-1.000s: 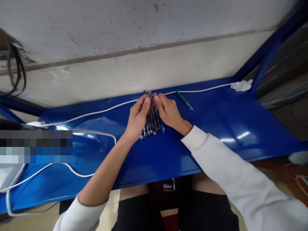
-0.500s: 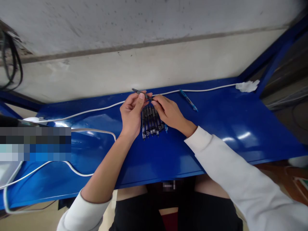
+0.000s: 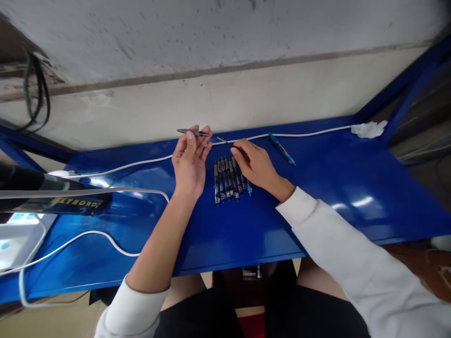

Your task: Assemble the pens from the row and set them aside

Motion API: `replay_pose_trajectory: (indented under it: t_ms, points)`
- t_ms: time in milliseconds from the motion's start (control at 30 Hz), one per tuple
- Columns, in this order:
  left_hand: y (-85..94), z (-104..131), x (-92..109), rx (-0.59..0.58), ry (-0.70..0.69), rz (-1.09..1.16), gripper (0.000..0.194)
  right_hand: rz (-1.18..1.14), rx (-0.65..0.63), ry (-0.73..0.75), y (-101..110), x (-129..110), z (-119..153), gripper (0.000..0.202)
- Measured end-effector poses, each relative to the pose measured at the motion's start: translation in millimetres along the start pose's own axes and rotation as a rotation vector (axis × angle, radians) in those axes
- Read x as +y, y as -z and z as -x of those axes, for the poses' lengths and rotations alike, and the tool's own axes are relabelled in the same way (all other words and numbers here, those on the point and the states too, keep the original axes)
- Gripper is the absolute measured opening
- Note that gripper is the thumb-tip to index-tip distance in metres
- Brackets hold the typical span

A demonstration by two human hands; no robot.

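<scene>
The hands have just drawn apart: at eleven o'clock from the row of pens (image 3: 227,173), the left hand (image 3: 189,164) has its grip pinched on a grey barrel (image 3: 198,133); at twelve, the right hand (image 3: 260,165) pinches a slim refill-like piece (image 3: 227,142); the two seem fully separated.

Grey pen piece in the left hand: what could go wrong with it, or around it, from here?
The grey pen piece, held between thumb and fingers of the left hand, might slip and fall. The thin piece poking from the right hand could drop among the row of pens.
</scene>
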State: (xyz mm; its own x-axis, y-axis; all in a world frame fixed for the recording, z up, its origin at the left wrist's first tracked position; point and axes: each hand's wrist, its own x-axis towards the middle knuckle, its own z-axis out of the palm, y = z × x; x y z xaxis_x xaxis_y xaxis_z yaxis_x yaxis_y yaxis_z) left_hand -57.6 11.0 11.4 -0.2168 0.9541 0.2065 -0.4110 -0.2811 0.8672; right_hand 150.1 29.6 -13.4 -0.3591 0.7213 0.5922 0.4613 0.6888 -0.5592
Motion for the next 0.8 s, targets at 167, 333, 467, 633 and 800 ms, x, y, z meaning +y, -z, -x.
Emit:
replay_pose_trajectory:
  t_ms: [167, 333, 467, 633, 800]
  points:
    - [6.0, -2.4, -1.2, 0.004, 0.04, 0.045, 0.043, -0.001, 0.015, -0.004, 1.0, -2.0, -0.6, 0.028]
    - [5.5, -1.5, -1.0, 0.024, 0.061, 0.064, 0.041, 0.013, 0.011, -0.013, 2.1, -4.1, -0.9, 0.028]
    - [1.2, 0.8, -0.3, 0.026, 0.062, 0.07, 0.042, 0.02, 0.004, -0.019, 1.0, -3.4, -0.2, 0.029]
    - [0.1, 0.7, -4.2, 0.014, 0.069, 0.062, 0.04, 0.011, 0.007, -0.013, -1.0, -1.7, 0.5, 0.031]
    - [0.1, 0.9, -6.9, -0.014, 0.064, 0.034, 0.04, 0.005, 0.011, -0.006, -1.4, 0.2, 0.3, 0.032]
